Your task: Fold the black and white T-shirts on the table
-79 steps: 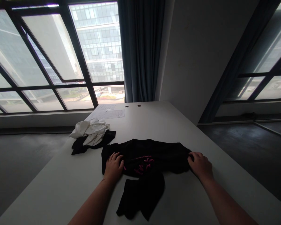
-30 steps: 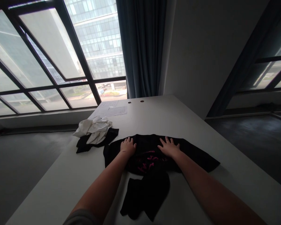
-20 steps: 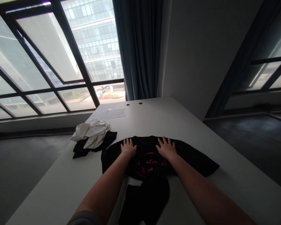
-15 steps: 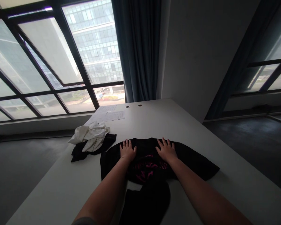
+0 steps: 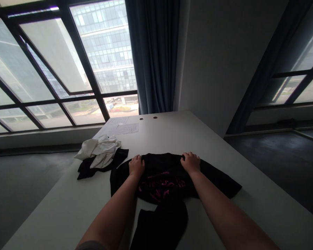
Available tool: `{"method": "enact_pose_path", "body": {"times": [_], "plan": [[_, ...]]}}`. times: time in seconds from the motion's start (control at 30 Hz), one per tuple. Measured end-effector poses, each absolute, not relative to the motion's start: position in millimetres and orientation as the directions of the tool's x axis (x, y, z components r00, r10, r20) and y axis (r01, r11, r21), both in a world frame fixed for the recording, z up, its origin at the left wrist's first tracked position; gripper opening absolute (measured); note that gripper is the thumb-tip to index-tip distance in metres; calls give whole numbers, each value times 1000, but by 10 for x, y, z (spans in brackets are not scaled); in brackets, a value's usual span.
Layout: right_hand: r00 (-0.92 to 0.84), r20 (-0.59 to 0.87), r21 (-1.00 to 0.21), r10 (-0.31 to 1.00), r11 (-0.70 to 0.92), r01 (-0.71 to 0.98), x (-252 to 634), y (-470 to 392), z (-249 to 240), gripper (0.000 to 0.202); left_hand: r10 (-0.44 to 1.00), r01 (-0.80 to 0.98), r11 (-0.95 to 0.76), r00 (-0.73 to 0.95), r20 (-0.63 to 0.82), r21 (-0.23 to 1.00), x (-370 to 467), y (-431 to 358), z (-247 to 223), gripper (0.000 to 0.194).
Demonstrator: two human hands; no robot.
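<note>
A black shirt [image 5: 161,163] with pink lettering lies bunched on the white table [image 5: 169,133], its far edge curving away from me. My left hand [image 5: 137,166] is closed on the shirt's far edge left of the print, fingers curled over it. On the right side, my right hand [image 5: 191,162] grips the same edge with bent fingers. One black part stretches to the right, beyond my right hand. More black cloth [image 5: 160,222] hangs toward me between my forearms; its lower end is cut off by the frame.
A crumpled white cloth [image 5: 104,147] lies with a black cloth [image 5: 87,169] on the table's left side. Sheets of paper [image 5: 123,128] are at the far left corner, near two round holes. Beyond stand a blue curtain [image 5: 156,62], a wall and windows [image 5: 104,45].
Both hands have gone from lying flat with spread fingers to curled on the shirt's far edge. The left shifted slightly left, the right slightly right. The shirt has hardly moved.
</note>
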State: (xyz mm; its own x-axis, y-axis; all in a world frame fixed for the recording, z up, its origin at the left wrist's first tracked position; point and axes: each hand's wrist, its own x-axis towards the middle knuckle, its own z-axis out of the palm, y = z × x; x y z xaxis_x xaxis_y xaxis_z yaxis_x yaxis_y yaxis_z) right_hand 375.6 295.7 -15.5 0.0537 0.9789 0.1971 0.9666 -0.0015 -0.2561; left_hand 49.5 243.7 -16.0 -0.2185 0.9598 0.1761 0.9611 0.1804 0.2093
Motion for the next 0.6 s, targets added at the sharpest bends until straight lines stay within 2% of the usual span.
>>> {"method": "enact_pose_path", "body": {"times": [0.1,0.27,0.6], "plan": [[60,207,-232,977,-10,973,3861,3024,-145,27,942,949,235,-276,193,209,327,2475,-101,44],[-113,213,-166,970,150,975,3969,3131,-191,19,945,958,224,-259,199,179,240,2559,-75,28],[-186,211,-126,960,216,968,3978,3653,-247,23,956,956,223,-253,148,189,196,3004,-129,27]]}}
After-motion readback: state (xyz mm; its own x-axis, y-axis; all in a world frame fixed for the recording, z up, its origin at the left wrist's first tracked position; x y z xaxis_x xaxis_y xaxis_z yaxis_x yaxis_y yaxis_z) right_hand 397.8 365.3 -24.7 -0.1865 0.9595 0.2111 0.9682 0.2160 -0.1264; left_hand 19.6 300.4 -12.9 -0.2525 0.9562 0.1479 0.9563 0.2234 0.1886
